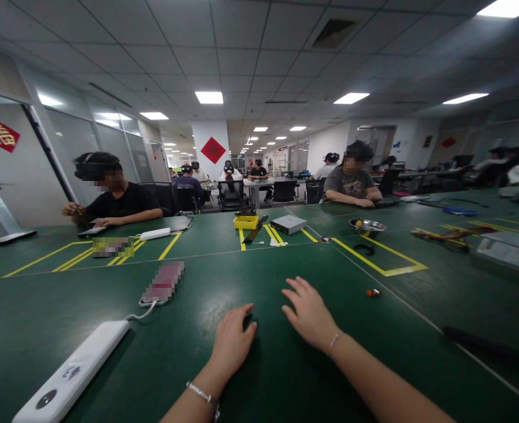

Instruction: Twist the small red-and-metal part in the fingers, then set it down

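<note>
My left hand (235,335) is over the green tabletop (188,364) near the middle, thumb apart from its loosely bent fingers, holding nothing. To its right, my right hand (310,314) has its fingers spread, with nothing in it. Whether either hand touches the table is hard to tell. Left of my hands lies a phone (164,283) with a blurred screen, joined by a white cable (143,311) to a long white device (74,373) with a round dark spot. A small orange-and-red item (373,292) lies right of my right hand.
Farther back stand a yellow bin (245,222), a grey metal box (288,224) and a metal bowl (368,225). At right are a metal power supply (510,249) and bundled wires (446,235). Two people sit across the table, one at left (124,200), one at right (351,182).
</note>
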A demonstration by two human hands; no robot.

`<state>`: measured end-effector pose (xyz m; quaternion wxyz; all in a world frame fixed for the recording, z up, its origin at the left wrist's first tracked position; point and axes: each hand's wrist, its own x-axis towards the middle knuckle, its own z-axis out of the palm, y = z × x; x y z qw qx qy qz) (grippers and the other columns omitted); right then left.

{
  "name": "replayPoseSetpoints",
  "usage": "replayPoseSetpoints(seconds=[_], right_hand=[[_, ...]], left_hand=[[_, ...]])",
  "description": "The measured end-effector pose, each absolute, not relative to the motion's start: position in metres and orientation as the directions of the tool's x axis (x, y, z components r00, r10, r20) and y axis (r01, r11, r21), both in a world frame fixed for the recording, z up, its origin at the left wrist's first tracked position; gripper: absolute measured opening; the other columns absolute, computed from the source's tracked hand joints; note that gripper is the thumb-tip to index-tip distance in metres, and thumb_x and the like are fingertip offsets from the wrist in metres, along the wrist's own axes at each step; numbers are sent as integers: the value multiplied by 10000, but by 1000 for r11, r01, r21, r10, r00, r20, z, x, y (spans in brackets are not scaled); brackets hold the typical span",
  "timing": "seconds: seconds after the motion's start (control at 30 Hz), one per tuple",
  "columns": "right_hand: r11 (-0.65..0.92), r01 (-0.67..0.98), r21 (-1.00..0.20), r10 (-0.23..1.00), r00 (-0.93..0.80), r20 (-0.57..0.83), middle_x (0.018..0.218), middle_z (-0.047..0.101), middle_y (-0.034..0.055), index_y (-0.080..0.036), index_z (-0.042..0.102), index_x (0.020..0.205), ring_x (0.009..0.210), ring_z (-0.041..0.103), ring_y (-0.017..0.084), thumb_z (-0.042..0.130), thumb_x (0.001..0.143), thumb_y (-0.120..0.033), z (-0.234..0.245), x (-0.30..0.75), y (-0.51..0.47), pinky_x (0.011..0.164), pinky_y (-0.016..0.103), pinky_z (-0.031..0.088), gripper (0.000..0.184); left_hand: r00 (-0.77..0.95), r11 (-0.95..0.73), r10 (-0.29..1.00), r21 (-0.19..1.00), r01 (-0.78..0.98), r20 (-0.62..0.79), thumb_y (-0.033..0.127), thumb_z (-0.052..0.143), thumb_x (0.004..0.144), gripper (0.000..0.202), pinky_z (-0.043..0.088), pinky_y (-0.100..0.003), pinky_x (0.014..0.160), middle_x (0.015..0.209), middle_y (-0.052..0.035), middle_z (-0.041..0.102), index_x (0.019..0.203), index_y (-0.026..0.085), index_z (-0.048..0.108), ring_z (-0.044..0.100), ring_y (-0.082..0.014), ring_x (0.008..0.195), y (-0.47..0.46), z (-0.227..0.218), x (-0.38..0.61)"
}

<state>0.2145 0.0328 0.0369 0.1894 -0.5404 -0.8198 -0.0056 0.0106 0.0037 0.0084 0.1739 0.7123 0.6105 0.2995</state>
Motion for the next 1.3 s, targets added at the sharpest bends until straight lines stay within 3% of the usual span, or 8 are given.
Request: replayPoseSetpoints(seconds=[0.13,0.27,0.43,0.57,0.67,0.77,1.03,1.3], right_hand=[[631,724,-276,770,-629,108,1351,311,49,-248,376,1241,1254,167,253,398,765,-439,22,177,9,994,453,157,513],[636,721,-275,757,-652,42,1328,352,29,-295,392,1221,1233,224,254,369,775,-467,22,188,18,979,465,180,479],[130,985,-117,961,-97,257,1096,522,138,-149,529,1082,1023,450,243,330,797,-342,42,257,53,840,375,360,398],[-381,917,-121,854,399,335,1021,519,204,-89,497,1089,939,479,330,361,751,-434,43,331,70,714,423,405,502],[-539,815,-212,779,579,242,1035,503,240,-63,485,1093,954,469,380,333,710,-560,31,368,74,693,461,408,646],[-538,810,-233,800,578,162,1056,498,243,-67,497,1085,979,464,380,324,708,-559,17,381,78,707,473,412,644],[-454,861,-228,855,493,160,1020,525,220,-63,549,1037,907,529,290,291,737,-173,10,385,82,724,402,432,411],[-424,868,-259,860,475,185,1054,532,159,-143,557,1044,938,508,286,333,754,-199,20,382,78,728,398,424,371]], left_hand=[[181,-278,958,562,779,224,273,457,722,388,299,-332,936,1126,-42,557,1101,215,515,453,-192,1069,3,6,14],[258,-328,944,510,796,205,262,477,709,350,263,-351,959,1159,-15,537,1051,255,549,415,-195,1111,-2,9,16],[262,-314,949,504,804,174,292,463,731,309,265,-364,958,1179,-10,516,1022,261,559,406,-196,1122,-4,13,15],[259,-295,955,503,812,143,292,459,732,304,252,-370,967,1188,-20,509,1013,252,567,397,-200,1130,-4,15,15],[254,-296,955,516,804,152,284,465,725,293,249,-373,965,1177,-19,518,995,257,575,401,-201,1126,-5,16,15],[251,-303,953,541,785,169,279,470,720,282,254,-382,959,1166,-20,526,979,260,582,412,-207,1118,-5,16,14],[244,-302,953,565,767,178,261,484,714,273,254,-388,960,1157,-26,532,969,254,582,414,-210,1114,-5,16,13],[244,-298,954,564,770,172,272,477,720,265,257,-384,955,1160,-24,531,961,252,586,414,-210,1114,-4,16,14]])
